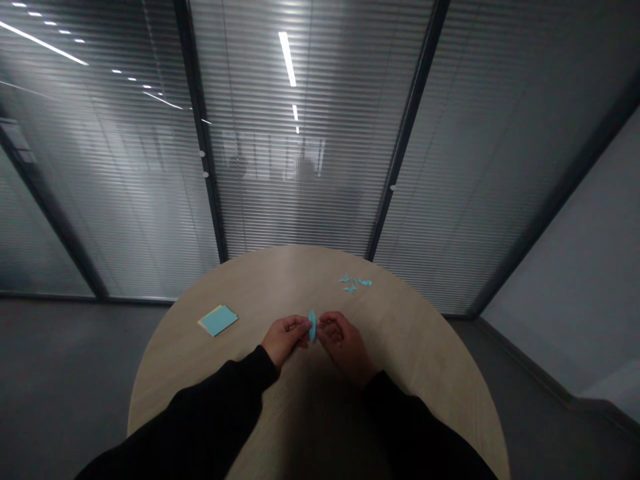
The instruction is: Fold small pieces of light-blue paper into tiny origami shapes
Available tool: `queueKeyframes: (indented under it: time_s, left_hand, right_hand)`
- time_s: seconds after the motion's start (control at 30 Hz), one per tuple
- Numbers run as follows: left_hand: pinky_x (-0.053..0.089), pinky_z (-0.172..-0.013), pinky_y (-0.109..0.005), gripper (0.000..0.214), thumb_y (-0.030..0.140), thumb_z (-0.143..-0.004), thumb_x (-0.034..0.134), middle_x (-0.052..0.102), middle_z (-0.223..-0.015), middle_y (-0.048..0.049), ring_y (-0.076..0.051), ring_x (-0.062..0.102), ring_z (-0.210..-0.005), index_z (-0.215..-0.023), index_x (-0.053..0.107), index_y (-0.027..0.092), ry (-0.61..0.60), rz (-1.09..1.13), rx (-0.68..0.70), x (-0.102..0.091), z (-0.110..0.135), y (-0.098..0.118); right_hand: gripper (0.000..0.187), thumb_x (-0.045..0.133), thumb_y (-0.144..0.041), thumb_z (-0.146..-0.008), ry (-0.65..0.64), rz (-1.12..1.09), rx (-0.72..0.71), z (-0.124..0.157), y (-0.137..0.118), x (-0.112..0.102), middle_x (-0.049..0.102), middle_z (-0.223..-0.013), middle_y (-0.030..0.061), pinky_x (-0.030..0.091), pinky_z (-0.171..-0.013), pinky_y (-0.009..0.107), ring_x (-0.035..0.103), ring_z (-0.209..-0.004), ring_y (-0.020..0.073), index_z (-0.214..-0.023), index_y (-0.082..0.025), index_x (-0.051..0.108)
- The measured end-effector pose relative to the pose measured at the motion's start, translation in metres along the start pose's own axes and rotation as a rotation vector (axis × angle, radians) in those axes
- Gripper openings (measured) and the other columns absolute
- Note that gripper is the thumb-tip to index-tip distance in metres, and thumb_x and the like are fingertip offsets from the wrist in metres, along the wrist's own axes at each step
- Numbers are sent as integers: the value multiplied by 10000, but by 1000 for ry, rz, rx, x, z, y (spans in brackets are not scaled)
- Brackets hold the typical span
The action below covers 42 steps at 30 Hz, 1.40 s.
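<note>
- Round wooden tabletop [280,280], glass-walled room.
- Left hand [285,339] and right hand [345,343] pinch folded blue paper [313,325] between their fingertips, frame centre.
- Risk: overly firm pinching could crease or tear it.
- Blue paper cutouts [355,283] lie upper right on the table; blue note pad [218,320] lies left.

On the round pale-wood table [400,353], a stack of blue paper [218,320] with a yellow sheet beneath lies near the left edge, small blue paper shapes [355,283] lie near the far edge, and glass partitions [300,200] with slatted blinds stand beyond it, above a grey floor [65,373].
</note>
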<state>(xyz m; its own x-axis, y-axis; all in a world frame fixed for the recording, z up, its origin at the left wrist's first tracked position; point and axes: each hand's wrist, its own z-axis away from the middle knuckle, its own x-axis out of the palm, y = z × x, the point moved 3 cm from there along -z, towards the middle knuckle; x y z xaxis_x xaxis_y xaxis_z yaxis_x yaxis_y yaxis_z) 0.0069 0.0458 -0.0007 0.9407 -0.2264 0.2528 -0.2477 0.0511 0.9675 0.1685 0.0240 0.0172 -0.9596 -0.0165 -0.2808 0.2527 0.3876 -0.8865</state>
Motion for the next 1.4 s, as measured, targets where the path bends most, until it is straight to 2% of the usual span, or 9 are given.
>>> queueKeyframes:
  time_s: [0.1,0.33,0.5,0.9,1.0,1.13,1.3,1.4]
  left_hand:
    - [464,-593,-263,432,488,-629,836,637,-626,-19,-122,575,-563,-806,705,115,-7,6,-10,-1,0,-1]
    - [465,-603,-255,427,486,-620,848,649,-625,-27,-120,581,-578,-762,695,114,-67,45,-34,-3,-2,-5]
    - [462,-612,-257,432,509,-645,829,644,-616,-24,-117,577,-565,-759,688,117,-80,41,-39,-4,-2,-6]
    - [483,-649,-269,441,515,-653,824,656,-663,-34,-122,594,-600,-771,679,116,-112,63,-69,-4,-3,-8]
    - [475,-644,-259,451,519,-654,826,652,-655,-32,-120,594,-600,-776,676,112,-116,72,-70,-4,-2,-8]
    - [444,-604,-237,449,514,-659,829,635,-631,-20,-104,561,-573,-783,678,109,-146,83,-42,-2,-2,-9]
    - [453,-623,-240,457,500,-638,845,667,-699,-34,-109,575,-611,-829,700,111,-91,67,-11,-1,-2,-8]
    - [449,-607,-242,461,496,-630,847,669,-683,-32,-108,571,-589,-838,700,112,-50,31,8,-1,-2,-8]
  right_hand:
    - [179,603,-354,-888,-66,151,-133,2,-8,-4,662,-914,50,477,-632,281,597,-724,164,-1003,-225,646]
    - [195,557,-309,-931,-149,275,-311,2,-17,-10,663,-973,61,489,-721,319,607,-840,196,-1045,-256,707]
    - [219,623,-317,-895,-169,308,-333,1,-9,-11,666,-1067,63,510,-733,317,622,-849,193,-1091,-277,713]
    - [208,624,-371,-905,-180,283,-311,2,-12,-11,674,-1035,57,488,-708,301,613,-818,184,-1059,-274,725]
    - [225,650,-364,-881,-163,251,-267,2,-11,-10,677,-1022,56,486,-688,295,611,-777,175,-1070,-260,713]
    - [298,652,-382,-863,6,61,-47,0,0,-12,693,-994,67,502,-676,296,627,-759,175,-1109,-214,659]
    - [267,688,-417,-818,-110,-132,132,-2,11,-2,639,-707,8,443,-585,262,570,-619,143,-925,-174,670]
    - [272,708,-412,-792,-122,-199,161,-1,10,2,632,-701,2,417,-568,251,549,-604,131,-910,-172,657]
